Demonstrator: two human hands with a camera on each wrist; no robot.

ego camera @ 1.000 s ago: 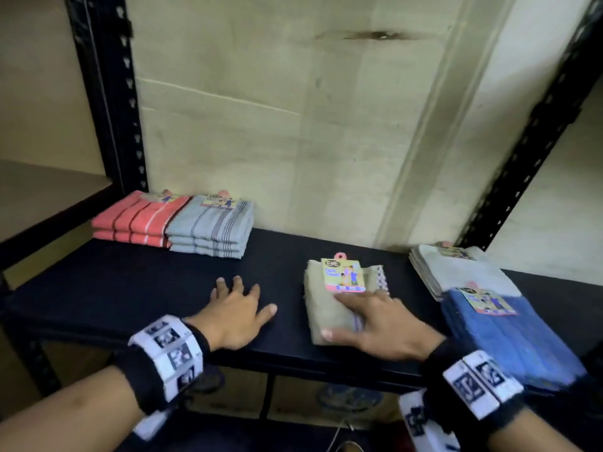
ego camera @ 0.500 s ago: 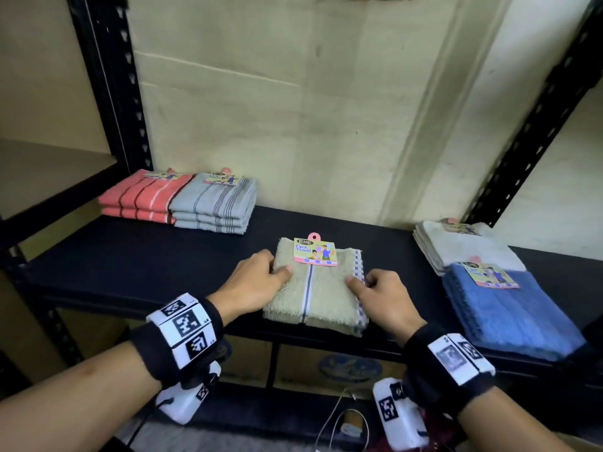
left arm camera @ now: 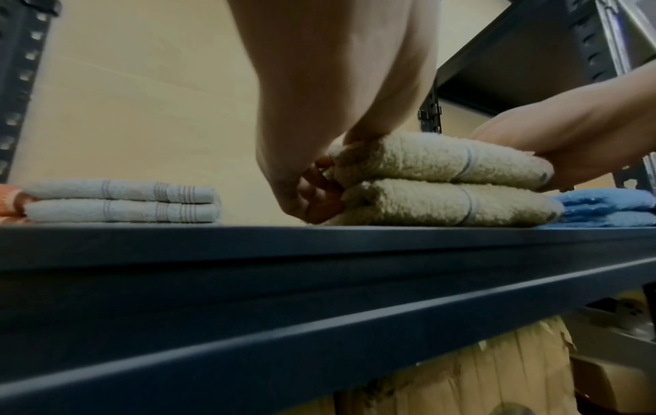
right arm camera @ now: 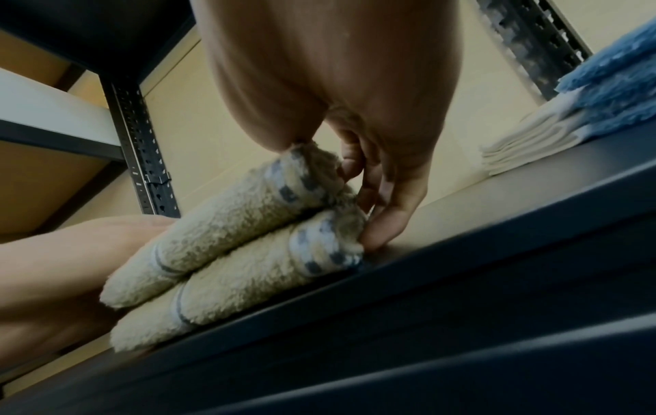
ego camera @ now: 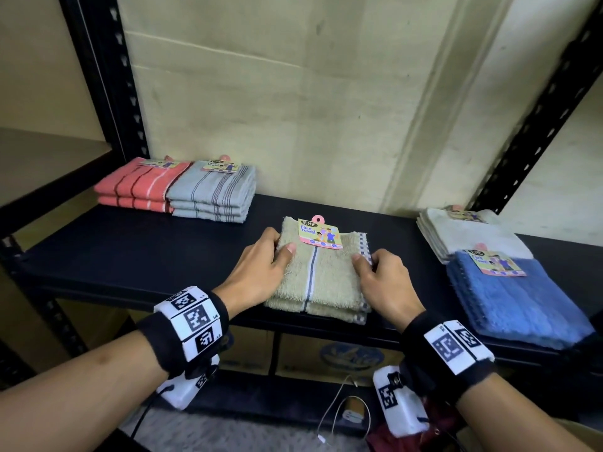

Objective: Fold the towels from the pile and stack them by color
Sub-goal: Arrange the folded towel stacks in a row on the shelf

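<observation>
The two folded beige terry towels point(ego camera: 321, 278) sit stacked at the front middle of the black metal shelf point(ego camera: 137, 252). Your left hand point(ego camera: 257, 272) grips their 9 o'clock edge with curled fingers point(left arm camera: 312, 196); your right hand point(ego camera: 383, 282) pinches the checked 3 o'clock edge.

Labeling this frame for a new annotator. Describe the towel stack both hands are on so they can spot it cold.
On the black shelf, look at the middle front, between the pink and grey stacks at back left and the white and blue towels at right. The beige towel stack sits there, left hand and right hand gripping its sides. It alone is beige, with one dark centre stripe and a checked right edge.
</observation>
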